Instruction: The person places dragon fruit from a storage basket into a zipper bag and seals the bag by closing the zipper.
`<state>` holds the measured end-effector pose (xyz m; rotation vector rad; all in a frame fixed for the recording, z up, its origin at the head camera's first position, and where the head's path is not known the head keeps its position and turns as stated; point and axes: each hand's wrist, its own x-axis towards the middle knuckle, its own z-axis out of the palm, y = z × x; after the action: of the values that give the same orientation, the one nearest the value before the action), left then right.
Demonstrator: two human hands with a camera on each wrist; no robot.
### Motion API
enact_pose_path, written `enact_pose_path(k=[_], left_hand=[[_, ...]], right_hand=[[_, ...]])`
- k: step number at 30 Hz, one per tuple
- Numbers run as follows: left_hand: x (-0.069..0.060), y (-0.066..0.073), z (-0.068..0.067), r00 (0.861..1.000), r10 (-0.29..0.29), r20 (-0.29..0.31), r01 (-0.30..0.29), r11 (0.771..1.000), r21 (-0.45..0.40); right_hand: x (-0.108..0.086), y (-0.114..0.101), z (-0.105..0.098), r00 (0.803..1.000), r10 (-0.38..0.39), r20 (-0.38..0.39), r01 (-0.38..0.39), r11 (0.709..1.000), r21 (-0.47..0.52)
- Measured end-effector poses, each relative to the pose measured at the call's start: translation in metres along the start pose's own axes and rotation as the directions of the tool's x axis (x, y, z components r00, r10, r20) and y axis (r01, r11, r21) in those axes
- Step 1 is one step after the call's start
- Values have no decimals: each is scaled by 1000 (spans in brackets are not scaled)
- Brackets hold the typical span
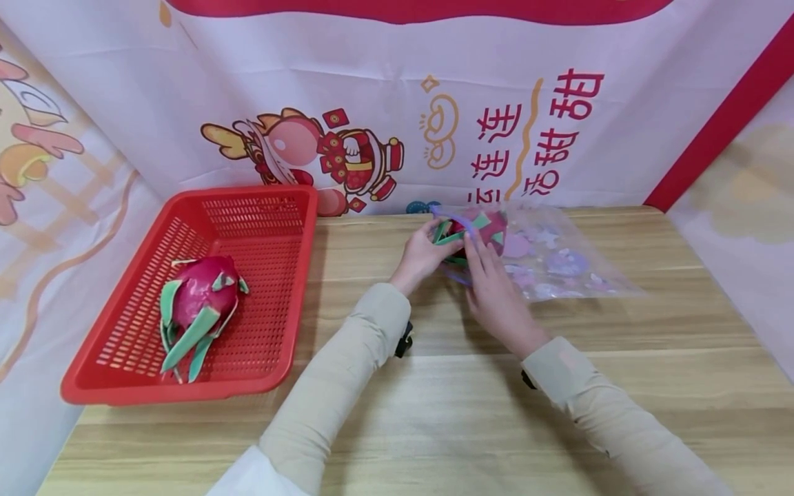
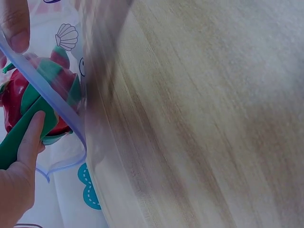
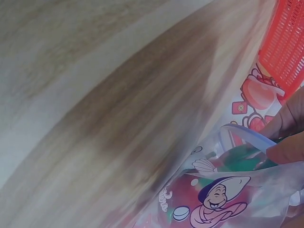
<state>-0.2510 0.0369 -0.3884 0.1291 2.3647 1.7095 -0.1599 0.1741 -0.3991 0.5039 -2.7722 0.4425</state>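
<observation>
Writing: the backdrop (image 1: pixel 372 58), a printed cloth standing beyond the desk (image 1: pixel 446 427), carries red Chinese characters (image 1: pixel 499 120), 连 and 甜 legible more than once; the lowest are cut off by the desk's far edge. The clear bag (image 1: pixel 564 265) bears white script, only partly visible and not readable, beside a cartoon figure (image 3: pixel 218 202). Brand: none that you can read.

Pose: both your forearms reach forward from the desk's near edge, in beige sleeves (image 1: pixel 335 372) with a black strap (image 1: pixel 403 339) showing at the left cuff. Your hands meet near the far edge, right of its middle. Your left hand (image 1: pixel 422 258) pinches a green leaf of the bagged dragon fruit (image 2: pixel 14 99), finger laid along it. Your right hand (image 1: pixel 499 300) pinches the bag's blue-purple rim, its fingers nearly straight.

Contents: the bagged dragon fruit, red with green leaves, sits in the bag's mouth, some leaves poking out; the rest of the bag lies flat toward the desk's right edge.

Also: one red basket (image 1: pixel 302 289), perforated, at the far left corner; inside, a second dragon fruit (image 1: pixel 201 293), leaves toward the basket's near edge.
</observation>
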Motion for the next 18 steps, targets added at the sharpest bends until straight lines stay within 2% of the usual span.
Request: enact_pose_path(k=[8, 15, 18], left_hand=[[0, 0, 0, 1000, -22, -11, 22, 998, -58], [0, -2, -2, 999, -49, -14, 48, 994, -100], [1, -3, -2, 999, -47, -22, 45, 993, -106]], right_hand=[[-1, -2, 2, 1000, 0, 9, 0, 1000, -3], [-2, -2, 2, 997, 21, 79, -19, 999, -32], [-4, 0, 3, 997, 1, 77, 2, 999, -42]])
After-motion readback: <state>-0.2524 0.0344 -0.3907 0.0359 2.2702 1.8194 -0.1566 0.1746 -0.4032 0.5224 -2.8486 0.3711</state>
